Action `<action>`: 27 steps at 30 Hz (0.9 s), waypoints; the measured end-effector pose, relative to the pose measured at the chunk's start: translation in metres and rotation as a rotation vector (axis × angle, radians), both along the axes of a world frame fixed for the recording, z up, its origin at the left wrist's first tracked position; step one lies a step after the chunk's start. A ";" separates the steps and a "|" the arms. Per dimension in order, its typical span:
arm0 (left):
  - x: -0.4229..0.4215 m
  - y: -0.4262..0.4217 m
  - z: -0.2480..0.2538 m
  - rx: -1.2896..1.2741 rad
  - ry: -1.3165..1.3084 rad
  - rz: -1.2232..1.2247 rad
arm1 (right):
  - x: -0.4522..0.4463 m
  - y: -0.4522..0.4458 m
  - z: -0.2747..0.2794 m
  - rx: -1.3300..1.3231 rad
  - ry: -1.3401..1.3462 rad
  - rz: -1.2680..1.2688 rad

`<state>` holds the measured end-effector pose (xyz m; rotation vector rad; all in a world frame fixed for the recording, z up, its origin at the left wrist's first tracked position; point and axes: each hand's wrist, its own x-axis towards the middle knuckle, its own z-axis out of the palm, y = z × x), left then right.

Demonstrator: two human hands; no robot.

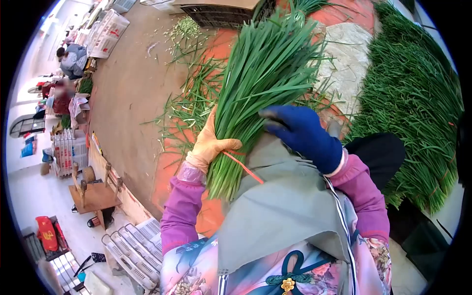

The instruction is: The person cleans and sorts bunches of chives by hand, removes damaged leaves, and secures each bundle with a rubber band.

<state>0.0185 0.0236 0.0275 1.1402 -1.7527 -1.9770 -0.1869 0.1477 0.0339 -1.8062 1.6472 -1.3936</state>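
- Bunch (268,76) of long green leaves, held up beside the left edge of the apron (282,206), its far end over the orange mat (164,173).
- The tan-gloved left hand (209,141) grips it low, near the pale stem ends, thumb across the front and fingers around the left side.
- The long axis slants from the stem ends, nearest the body, out to the leaf tips, leaning right toward the mat's far edge.
- The blue-gloved right hand (302,132) hangs at the right flank, the leaves directly left of its fingers, which are loosely bent and narrowly parted, nothing seen between them; whether they brush the leaves cannot be told.
- The left is nearer the stem ends, the right nearer mid-length.
- A red tie (246,169) trails from the left thumb over the apron; whether it circles the stems is hidden.
- Trimmings (196,96) litter the mat's left edge; a pile (413,98) of greens lies beyond its right.
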 end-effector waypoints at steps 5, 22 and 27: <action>-0.002 0.003 0.007 0.029 -0.014 0.009 | 0.017 -0.040 0.002 0.314 -0.240 -0.062; 0.016 0.013 0.009 0.046 0.100 -0.008 | 0.025 -0.026 0.016 0.114 -0.059 -0.027; 0.031 0.019 0.008 -0.334 -0.030 -0.140 | 0.010 -0.061 0.009 0.098 0.298 0.009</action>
